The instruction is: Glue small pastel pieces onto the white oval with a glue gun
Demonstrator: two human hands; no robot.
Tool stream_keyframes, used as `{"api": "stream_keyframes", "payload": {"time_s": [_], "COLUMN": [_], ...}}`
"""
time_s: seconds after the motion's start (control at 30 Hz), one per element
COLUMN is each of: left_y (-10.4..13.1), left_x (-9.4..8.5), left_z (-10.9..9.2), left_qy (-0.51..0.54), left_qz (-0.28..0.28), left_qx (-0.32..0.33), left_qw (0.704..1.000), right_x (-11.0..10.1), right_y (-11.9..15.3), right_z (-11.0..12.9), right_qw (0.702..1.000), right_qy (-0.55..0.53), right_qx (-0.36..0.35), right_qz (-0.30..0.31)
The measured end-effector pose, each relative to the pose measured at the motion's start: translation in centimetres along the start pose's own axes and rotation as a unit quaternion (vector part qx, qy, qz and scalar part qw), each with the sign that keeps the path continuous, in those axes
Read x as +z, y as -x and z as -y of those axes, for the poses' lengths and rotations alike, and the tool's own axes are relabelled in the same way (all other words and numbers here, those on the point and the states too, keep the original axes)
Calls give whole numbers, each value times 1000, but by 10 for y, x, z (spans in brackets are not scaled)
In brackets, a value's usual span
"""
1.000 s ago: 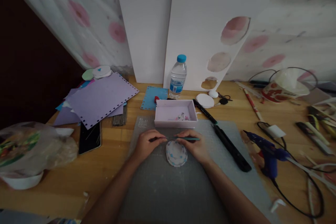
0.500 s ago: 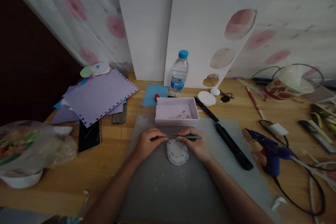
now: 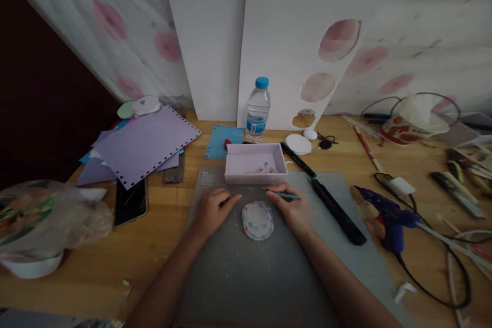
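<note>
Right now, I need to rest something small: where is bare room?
Bare: the grey cutting mat this side of the round white blue-dotted piece, and wooden tabletop between the black phone and mat. Crowded: around the blue glue gun.

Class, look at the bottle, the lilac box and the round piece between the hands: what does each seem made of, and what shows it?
Bottle: probably clear, shiny plastic; its body is see-through.
Lilac box: perhaps card or foam board; its walls look flat and matt.
Round piece: possibly paper or card; pale and blue-spotted, but too small to be sure.
</note>
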State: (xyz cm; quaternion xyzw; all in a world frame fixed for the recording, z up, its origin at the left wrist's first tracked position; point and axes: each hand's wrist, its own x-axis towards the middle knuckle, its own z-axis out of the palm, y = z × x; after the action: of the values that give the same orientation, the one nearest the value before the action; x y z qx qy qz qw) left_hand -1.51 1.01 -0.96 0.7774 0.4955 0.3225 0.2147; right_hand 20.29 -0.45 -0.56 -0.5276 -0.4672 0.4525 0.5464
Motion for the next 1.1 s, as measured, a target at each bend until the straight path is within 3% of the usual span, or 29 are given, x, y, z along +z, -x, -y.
{"api": "stream_keyframes", "payload": {"time_s": [0.13, 0.23, 0.3, 0.4, 0.47, 0.53, 0.7, 0.8, 0.87, 0.93, 1.1], "left_y": [-3, 2, 10, 27, 36, 43, 55, 57, 54, 49, 37], "left_x": [-18, -38, -50, -59, -57, -49, -28, -27, -34, -44, -68], "left_z": [-8, -23, -38, -64, -82, -96, -110, -104, -97, -92, -82], "left_qy": [-86, -36, 78, 255, 319, 350, 390, 402, 403, 393, 377], "left_qz": [-3, -77, -121, -69, 5, 33, -53, -56, -43, -56, -84], "left_qx": [18, -7, -85, -244, -282, -294, -394, -382, -352, -316, -270], "left_qw": [996, 996, 986, 933, 905, 889, 831, 830, 844, 862, 882], "right_x": [-1, -3, -1, 5, 12, 20, 36, 33, 18, -8, -108], "right_y": [4, 15, 29, 52, 65, 75, 93, 95, 90, 83, 70], "right_z": [5, 17, 28, 46, 55, 58, 52, 48, 46, 47, 50], "right_qw": [998, 986, 965, 914, 893, 876, 859, 863, 845, 816, 777], "right_qy": [45, 87, 123, 192, 217, 238, 275, 286, 320, 379, 488], "right_qx": [-46, -132, -227, -357, -394, -418, -431, -415, -422, -433, -288], "right_qz": [-28, -51, -55, -36, -18, -14, -38, 24, 78, 47, -274]}}
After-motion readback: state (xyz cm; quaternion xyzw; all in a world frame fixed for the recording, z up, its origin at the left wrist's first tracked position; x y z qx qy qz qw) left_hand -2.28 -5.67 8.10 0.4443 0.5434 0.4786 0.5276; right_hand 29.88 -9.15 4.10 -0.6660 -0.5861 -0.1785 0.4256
